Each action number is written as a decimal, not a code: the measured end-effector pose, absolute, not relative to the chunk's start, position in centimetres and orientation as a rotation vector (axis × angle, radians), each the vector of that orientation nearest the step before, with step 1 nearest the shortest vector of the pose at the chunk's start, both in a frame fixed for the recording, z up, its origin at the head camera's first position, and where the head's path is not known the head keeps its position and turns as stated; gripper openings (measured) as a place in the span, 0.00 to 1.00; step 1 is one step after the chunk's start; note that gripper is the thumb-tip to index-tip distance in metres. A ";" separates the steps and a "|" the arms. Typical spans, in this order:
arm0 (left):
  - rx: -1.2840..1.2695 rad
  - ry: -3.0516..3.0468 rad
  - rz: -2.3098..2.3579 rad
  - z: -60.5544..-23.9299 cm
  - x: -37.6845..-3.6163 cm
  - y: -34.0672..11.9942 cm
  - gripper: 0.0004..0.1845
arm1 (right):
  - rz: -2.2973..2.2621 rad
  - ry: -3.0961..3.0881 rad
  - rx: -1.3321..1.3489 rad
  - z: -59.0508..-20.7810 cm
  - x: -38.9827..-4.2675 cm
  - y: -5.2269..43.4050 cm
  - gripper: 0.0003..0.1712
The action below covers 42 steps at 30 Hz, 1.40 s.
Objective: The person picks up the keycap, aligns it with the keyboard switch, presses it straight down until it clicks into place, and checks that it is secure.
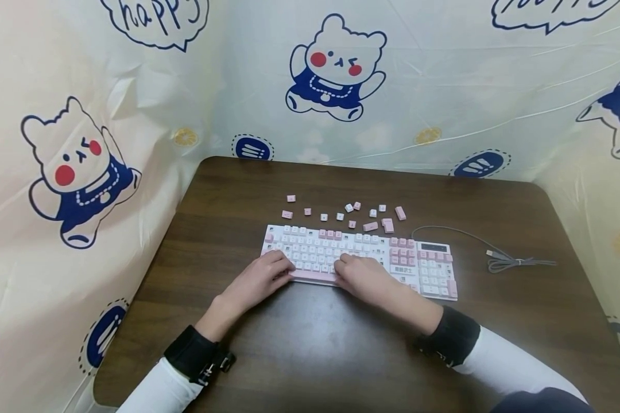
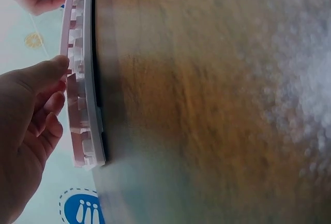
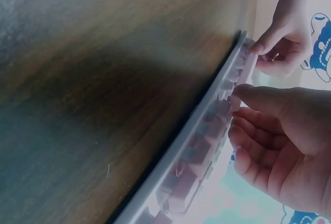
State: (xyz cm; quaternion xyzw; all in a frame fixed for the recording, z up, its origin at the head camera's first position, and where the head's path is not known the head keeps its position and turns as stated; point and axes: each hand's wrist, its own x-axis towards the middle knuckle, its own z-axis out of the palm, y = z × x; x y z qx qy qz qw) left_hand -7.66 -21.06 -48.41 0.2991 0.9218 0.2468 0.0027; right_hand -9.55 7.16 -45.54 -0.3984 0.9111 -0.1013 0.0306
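A pink and white keyboard (image 1: 431,272) lies on the table. Along its near edge runs a long pink space bar keycap (image 1: 314,276), seen edge-on in the left wrist view. With thumb and fingers, my left hand (image 1: 262,278) pinches the left end of the keycap. The right hand (image 1: 364,278) pinches the other end, its fingers reaching over the lower key rows. In the right wrist view the right hand's thumb (image 3: 258,97) rests at the keycap's end. Whether the keycap is seated or slightly raised is hard to tell.
Several loose pink and white keycaps (image 1: 370,226) are scattered behind the keyboard. A bundled grey cable (image 1: 516,262) lies to its right. The brown table (image 1: 310,350) meets a patterned cloth (image 1: 418,74) at the back and left.
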 end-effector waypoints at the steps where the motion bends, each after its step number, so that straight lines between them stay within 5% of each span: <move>1: 0.937 2.892 0.775 -48.4 -7.6 -21.0 0.07 | -0.306 2.808 -1.231 -45.6 -9.6 7.2 0.09; 42: 0.966 2.939 0.686 -48.2 -7.6 -20.4 0.05 | -0.277 2.842 -1.315 -45.6 -8.9 6.8 0.05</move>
